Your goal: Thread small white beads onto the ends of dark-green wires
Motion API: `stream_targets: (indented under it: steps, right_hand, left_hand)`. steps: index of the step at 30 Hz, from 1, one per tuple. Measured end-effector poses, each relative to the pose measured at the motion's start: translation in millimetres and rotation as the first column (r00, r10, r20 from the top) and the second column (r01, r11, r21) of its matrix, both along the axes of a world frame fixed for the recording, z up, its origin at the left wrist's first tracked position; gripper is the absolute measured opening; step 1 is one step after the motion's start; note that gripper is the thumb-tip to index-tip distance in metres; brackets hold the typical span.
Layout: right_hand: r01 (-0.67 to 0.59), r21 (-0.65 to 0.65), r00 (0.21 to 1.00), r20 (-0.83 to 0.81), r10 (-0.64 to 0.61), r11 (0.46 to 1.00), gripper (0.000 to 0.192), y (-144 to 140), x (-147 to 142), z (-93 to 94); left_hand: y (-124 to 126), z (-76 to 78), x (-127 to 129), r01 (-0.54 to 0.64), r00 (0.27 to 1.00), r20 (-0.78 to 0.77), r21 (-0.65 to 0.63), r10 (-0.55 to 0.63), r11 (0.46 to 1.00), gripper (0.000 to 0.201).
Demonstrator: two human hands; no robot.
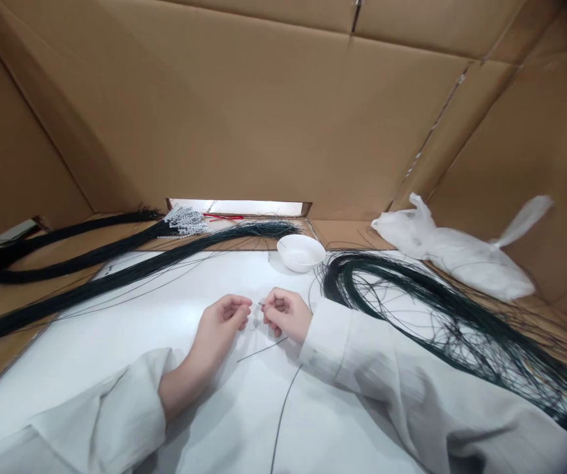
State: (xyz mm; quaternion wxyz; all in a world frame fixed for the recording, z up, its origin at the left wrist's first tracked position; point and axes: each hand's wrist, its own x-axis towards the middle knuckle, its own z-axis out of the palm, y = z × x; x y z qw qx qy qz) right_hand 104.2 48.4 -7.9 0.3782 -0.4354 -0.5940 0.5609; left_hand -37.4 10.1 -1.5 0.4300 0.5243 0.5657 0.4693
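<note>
My right hand [288,312] pinches the short tip of a thin dark strand [260,303] between thumb and fingertips. Close by on the left, my left hand [221,327] has its thumb and fingers pressed together; whatever lies in that pinch, if anything, is too small to make out. A gap separates the two hands. Below them, a length of dark strand [262,350] slants over the white tabletop [165,309]. Another strand [279,421] curves from under my right wrist toward the near edge. Just beyond my right hand stands a white bowl [301,254], its contents hidden.
A looped bundle of dark green strands [485,322] spreads at right, partly under my right sleeve. Long dark bundles [116,280] lie at left, near white beaded ends [185,220] and a thin red item [224,216]. A white plastic bag [475,257] rests by the cardboard wall [244,112].
</note>
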Motion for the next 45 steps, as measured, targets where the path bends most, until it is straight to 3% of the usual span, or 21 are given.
stream_targets:
  steps: [9, 17, 27, 45]
  right_hand:
    - [-0.055, 0.165, 0.996, 0.085, 0.041, 0.985, 0.007, -1, 0, -3.4]
    - [-0.047, 0.218, 0.989, 0.145, 0.015, 0.975, 0.007, -1, 0, -5.2]
    - [-0.049, 0.279, 0.981, 0.195, -0.006, 0.959, 0.006, 1, 1, -11.1]
    - [-0.028, 0.294, 0.981, 0.191, -0.03, 0.955, 0.008, -1, 1, -5.3]
  left_hand:
    - [4, -2.7, 3, 0.091, 0.97, 0.234, -0.066, -0.073, 0.994, 0.022]
    - [3, 2.7, 5, 0.098, 0.971, 0.226, -0.096, -0.075, 0.991, 0.018]
    - [7, -4.5, 1, 0.11, 0.971, 0.222, -0.091, -0.087, 0.99, 0.021]
    - [8, -5.6, 0, 0.117, 0.973, 0.212, -0.095, -0.095, 0.989, 0.019]
